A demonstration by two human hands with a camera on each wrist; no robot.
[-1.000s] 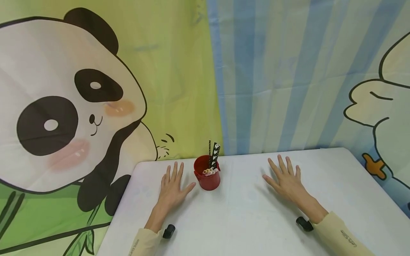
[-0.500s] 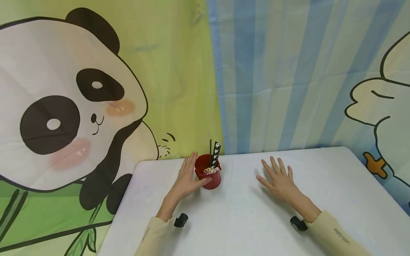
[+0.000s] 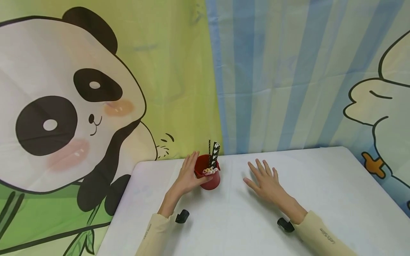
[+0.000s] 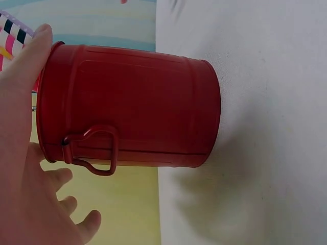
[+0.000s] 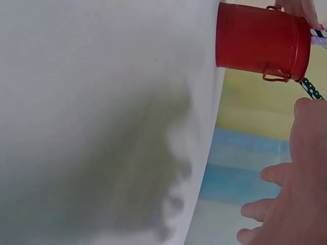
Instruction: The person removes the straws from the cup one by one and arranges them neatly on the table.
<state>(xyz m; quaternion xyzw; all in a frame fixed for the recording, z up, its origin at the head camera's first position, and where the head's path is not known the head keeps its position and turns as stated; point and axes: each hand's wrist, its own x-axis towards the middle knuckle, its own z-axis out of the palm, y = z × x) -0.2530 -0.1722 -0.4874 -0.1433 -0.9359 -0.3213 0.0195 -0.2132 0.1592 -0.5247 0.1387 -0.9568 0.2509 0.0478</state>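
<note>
A small red metal bucket (image 3: 209,184) with side handles stands upright on the white table (image 3: 237,220). Patterned paper straws rise from it: black-and-white ones (image 3: 216,152) lean at the back, and several pale-ended straws (image 3: 210,171) lie at the front rim. My left hand (image 3: 187,179) is at the bucket's left side, thumb across the front near the rim, fingers extended along the left. In the left wrist view the other fingers (image 4: 61,176) spread apart beyond the rim. My right hand (image 3: 265,185) hovers right of the bucket, fingers spread, holding nothing.
Behind the table hangs a cloth printed with a panda (image 3: 93,106) on the left and blue stripes (image 3: 272,81) on the right. A black wrist camera (image 3: 182,216) sits by the left cuff, another camera (image 3: 285,224) by the right cuff.
My left hand has moved right, from beside the bucket to its rim and left side. My right hand has shifted left, closer to the bucket. The bucket has stayed in place.
</note>
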